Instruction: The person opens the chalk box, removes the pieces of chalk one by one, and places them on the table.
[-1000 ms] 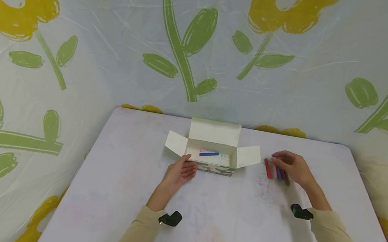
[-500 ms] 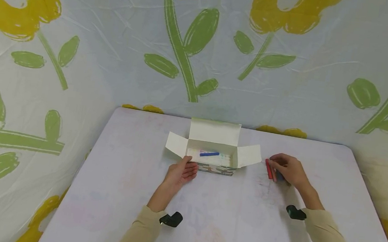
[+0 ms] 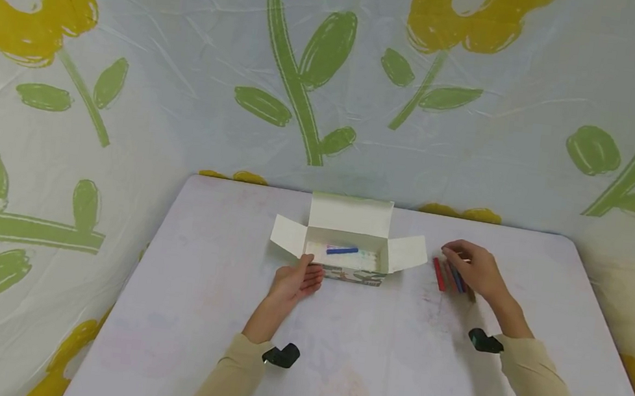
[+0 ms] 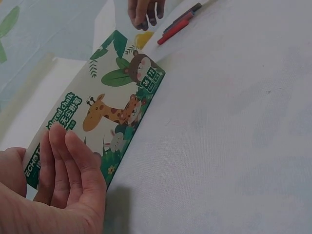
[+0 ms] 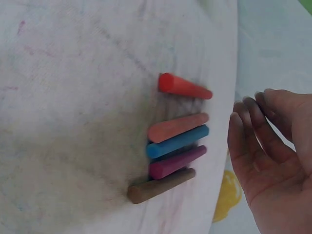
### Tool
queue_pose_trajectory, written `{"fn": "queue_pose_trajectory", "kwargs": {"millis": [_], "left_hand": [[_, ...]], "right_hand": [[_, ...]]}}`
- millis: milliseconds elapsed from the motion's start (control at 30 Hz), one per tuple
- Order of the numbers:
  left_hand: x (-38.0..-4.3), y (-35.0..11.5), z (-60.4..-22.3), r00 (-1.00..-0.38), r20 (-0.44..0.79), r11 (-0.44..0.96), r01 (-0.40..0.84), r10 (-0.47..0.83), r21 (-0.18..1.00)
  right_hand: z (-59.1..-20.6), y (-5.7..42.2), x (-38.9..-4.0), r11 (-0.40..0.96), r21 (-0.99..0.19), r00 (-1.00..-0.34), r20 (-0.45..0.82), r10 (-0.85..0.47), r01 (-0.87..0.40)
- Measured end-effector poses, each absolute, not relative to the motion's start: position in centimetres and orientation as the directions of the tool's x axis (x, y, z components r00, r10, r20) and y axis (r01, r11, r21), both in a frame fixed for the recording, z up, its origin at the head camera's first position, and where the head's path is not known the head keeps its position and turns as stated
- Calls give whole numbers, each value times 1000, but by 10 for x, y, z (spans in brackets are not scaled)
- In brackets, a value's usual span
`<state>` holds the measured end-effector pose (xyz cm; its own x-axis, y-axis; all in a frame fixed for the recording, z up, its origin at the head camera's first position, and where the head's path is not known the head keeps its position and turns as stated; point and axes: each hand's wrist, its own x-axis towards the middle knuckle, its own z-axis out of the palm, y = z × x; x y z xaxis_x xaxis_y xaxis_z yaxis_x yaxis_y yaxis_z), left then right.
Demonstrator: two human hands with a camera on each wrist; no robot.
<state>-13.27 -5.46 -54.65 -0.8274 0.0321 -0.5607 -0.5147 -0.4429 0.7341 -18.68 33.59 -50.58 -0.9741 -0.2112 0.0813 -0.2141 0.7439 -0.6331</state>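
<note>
A white chalk box (image 3: 352, 275) with animal pictures stands with its flaps spread. One blue chalk (image 3: 342, 250) lies on top of the pale chalk ends inside. My left hand (image 3: 291, 285) holds the box's front left corner, thumb at the rim, fingers along the printed front (image 4: 109, 109). To the right, my right hand (image 3: 476, 270) hovers over loose chalks with loosely bent fingers; no chalk shows in it. In the right wrist view lie a red chalk (image 5: 185, 86), a pink chalk (image 5: 178, 127), a blue chalk (image 5: 178, 141), a purple chalk (image 5: 178, 162) and a brown chalk (image 5: 161, 186).
The white table (image 3: 232, 227) carries faint coloured smudges. Its far edge meets a flower-printed cloth (image 3: 190, 79). The box's right flap (image 3: 407, 254) juts out towards the loose chalks; another flap (image 3: 351, 215) stands up at the back.
Half a second ago my right hand was lower and covered more of the chalks; now it has risen slightly and more of them show. My left hand stays at the box.
</note>
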Motion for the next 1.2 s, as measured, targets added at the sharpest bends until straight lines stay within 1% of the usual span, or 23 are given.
{"fn": "queue_pose_trajectory", "kwargs": {"millis": [300,700,967,1033,1200], "left_hand": [[-134,-54,-548,-829,-559,-435,-515,31,739],[-134,-54,-549,-828,-560,-428,-516,27,742],[-135,-54,-548,-828,-560,-424,-515,21,745],[-135,-54,-548,-829,-559,-423,-514,21,746],[-134,-54,-550,-828,-561,-424,-516,23,744]], "right_hand": [[-480,319,-192,664,-697,-959,132,-250,-269],[-447,283,-197,607,-731,-942,157,-296,-313],[-440,262,-205,601,-672,-899,275,-340,-432],[-440,255,-207,589,-671,-889,274,-367,-450],[-442,237,-208,588,-685,-889,209,-408,-431]]}}
